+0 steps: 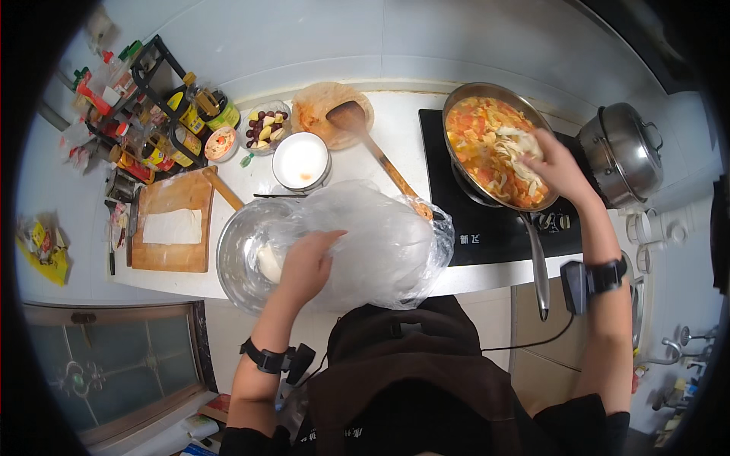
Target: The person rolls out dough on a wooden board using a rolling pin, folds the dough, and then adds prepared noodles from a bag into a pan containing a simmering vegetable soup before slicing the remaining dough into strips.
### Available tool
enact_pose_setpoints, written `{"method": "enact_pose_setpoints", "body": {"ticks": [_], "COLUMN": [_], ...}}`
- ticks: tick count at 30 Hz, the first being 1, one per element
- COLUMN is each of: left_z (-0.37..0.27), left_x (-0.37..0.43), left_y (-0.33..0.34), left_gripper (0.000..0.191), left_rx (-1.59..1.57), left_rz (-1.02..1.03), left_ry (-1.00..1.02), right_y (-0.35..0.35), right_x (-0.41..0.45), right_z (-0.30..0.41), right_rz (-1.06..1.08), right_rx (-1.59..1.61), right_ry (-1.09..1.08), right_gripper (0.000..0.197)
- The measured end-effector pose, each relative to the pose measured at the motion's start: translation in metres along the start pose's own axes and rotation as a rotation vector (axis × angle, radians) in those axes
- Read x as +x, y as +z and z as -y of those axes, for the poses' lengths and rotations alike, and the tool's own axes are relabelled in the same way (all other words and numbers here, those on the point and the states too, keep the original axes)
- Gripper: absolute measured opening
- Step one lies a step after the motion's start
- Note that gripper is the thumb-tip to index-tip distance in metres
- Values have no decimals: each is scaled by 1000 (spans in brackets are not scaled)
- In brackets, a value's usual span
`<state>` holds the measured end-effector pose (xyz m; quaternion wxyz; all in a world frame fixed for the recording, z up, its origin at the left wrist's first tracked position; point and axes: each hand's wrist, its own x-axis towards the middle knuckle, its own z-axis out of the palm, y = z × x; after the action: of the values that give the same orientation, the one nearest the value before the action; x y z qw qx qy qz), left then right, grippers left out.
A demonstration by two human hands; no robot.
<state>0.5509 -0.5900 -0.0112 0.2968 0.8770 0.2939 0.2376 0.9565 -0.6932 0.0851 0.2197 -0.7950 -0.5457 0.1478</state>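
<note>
My right hand (550, 165) is over the steel frying pan (456, 98) on the black cooktop, its fingers closed on a clump of pale noodles (518, 147). Tomato and egg in broth (479, 122) fills the pan, with more noodle strips among it. My left hand (311, 262) lies over a clear plastic bag (382, 245) at the edge of a steel mixing bowl (231, 256); whether its fingers pinch the film is unclear. Pale dough (269, 263) shows inside the bowl. A wooden spatula (381, 154) lies with its handle end against the bag.
At the left, a folded dough sheet (172, 227) lies on a wooden cutting board (197, 188), near a rolling pin (222, 188). White bowls (300, 161), a fruit bowl (266, 128) and a bottle rack (171, 122) stand behind. A steel pot (619, 154) stands right of the pan, whose handle (536, 268) overhangs the counter.
</note>
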Motion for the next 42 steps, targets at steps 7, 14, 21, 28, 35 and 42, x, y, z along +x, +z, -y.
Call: {"method": "enact_pose_setpoints", "body": {"ticks": [7, 14, 21, 28, 35, 42], "left_z": [-18, 2, 43, 36, -4, -74], "left_x": [13, -24, -125, -105, -84, -74], "left_y": [75, 65, 66, 115, 117, 122], "left_gripper": [40, 32, 25, 39, 38, 32], "left_rx": [15, 42, -400, -993, -49, 140], "left_rz": [176, 198, 68, 130, 207, 785], "left_ry": [154, 353, -458, -823, 373, 370], "right_y": [52, 174, 231, 263, 348, 228], "right_x": [-27, -97, -92, -112, -166, -234], "right_z": [47, 32, -1, 74, 26, 38], "right_rz": [24, 363, -208, 46, 147, 575], "right_rx": [83, -143, -99, -235, 81, 590], "right_ry": [23, -294, -60, -622, -345, -150], "right_gripper": [55, 50, 50, 42, 37, 41]}}
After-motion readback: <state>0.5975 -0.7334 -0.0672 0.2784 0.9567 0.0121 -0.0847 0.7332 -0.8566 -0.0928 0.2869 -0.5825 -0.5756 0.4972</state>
